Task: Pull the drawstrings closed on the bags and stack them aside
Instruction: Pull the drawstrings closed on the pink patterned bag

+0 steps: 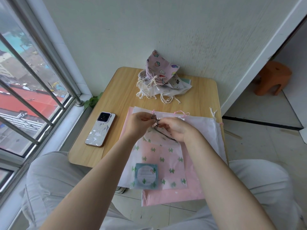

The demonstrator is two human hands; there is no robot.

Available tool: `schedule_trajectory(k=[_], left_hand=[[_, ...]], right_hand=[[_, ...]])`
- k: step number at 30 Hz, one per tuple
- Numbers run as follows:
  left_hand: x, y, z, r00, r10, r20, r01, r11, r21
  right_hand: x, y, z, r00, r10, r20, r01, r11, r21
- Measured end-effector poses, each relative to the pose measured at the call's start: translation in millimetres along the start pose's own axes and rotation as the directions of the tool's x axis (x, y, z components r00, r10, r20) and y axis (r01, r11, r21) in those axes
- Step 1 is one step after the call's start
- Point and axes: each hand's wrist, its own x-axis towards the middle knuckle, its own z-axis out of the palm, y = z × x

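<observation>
— How many bags are done?

— From the head view, a heap of closed bags (157, 77) sits at the far side of the surface (116, 97), past the cactus bag (166, 156). Their strings look pulled tight.

— And the cactus bag?

— It lies on top of flat bags (199, 128) near the person. The left hand (137, 125) and right hand (177, 130) are at its top. The fingers (163, 124) of both pinch the dark string (159, 128).

— So what is left?

— I think this bag is partly closed. The flat ones under it still look open.
</observation>
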Motion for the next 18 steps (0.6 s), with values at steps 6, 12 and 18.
schedule_trajectory(k=[6,12,18], left_hand=[[-1.3,-2.8,2.3,0.996,-0.089,0.03,0.089,0.996,0.003],[-3.4,1.2,3.6,0.993,-0.114,0.042,0.115,0.993,-0.015],[-0.8,-7.5,-1.5,0.988,-0.152,-0.038,0.154,0.987,0.052]], right_hand=[[-0.5,-6.3,-6.8,0.994,-0.012,-0.111,0.053,0.925,0.376],[-9.7,-18.3,-9.3,0.97,-0.167,-0.175,0.242,0.684,0.688],[-10.5,-21.7,-11.8,0.951,-0.187,-0.245,0.256,0.921,0.292]])
